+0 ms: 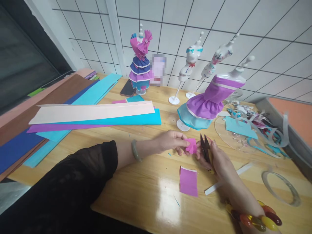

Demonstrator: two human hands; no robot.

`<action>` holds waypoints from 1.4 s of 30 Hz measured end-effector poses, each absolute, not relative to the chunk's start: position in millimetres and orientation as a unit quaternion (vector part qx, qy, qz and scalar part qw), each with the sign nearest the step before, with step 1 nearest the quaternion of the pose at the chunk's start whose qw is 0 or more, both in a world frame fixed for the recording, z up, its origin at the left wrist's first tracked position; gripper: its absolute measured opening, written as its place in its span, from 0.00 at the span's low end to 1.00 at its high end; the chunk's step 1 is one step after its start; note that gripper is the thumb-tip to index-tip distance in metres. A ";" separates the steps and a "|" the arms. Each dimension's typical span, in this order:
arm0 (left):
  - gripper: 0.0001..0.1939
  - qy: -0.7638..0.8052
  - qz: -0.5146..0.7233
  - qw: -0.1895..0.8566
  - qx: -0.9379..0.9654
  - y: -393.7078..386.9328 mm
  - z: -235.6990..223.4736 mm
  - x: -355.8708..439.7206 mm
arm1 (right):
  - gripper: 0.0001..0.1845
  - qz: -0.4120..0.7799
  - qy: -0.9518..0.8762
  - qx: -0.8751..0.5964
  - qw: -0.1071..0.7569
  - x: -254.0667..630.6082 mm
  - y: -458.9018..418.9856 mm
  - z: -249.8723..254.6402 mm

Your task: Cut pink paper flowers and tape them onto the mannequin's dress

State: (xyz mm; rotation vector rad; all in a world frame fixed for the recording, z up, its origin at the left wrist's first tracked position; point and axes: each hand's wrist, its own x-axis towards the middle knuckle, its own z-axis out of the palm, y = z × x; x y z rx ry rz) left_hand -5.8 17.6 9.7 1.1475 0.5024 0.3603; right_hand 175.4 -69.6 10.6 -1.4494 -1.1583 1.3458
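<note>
Between the thumb and fingers of my left hand is a small pink piece of paper with a scalloped lower edge. My right hand grips a pair of dark-bladed scissors, blades pointing up and slightly parted, just right of the pink paper. Fingertips of the right hand sit close to the paper's right edge; whether they touch it I cannot tell. A purple rectangle of paper lies on the table below my hands, with a white strip beside it.
Folded crepe sheets are stacked at left. Behind my hands stand a mannequin in a purple dress, two undressed mannequins and a ruffled-dress mannequin. A phone lies at the back. Scraps and a tape roll are at right.
</note>
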 end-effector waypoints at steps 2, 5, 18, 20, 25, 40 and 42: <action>0.19 0.238 0.181 0.803 0.516 17.3 10.9 -6.5 | 0.31 0.545 -0.473 -0.586 0.368 179.0 -69.7 9.3; 0.19 0.241 0.193 0.808 0.502 17.2 11.9 -7.0 | 0.33 0.543 -0.505 -0.599 0.304 180.8 -70.0 12.9; 0.18 0.233 0.224 0.816 0.479 16.7 12.0 -7.4 | 0.25 0.564 -0.503 -0.585 0.296 170.1 -77.3 24.4; 0.18 0.237 0.216 0.814 0.485 16.6 12.7 -7.9 | 0.24 0.563 -0.502 -0.586 0.297 171.0 -76.1 23.1; 0.18 0.234 0.191 0.809 0.504 18.5 7.6 -6.9 | 0.26 0.560 -0.472 -0.599 0.324 177.7 -72.9 16.9; 0.15 0.208 0.225 0.822 0.480 17.6 7.6 -7.4 | 0.25 0.573 -0.496 -0.578 0.303 170.8 -76.7 24.4; 0.16 0.207 0.227 0.809 0.501 15.9 6.1 -6.1 | 0.25 0.577 -0.494 -0.574 0.307 170.9 -76.4 22.7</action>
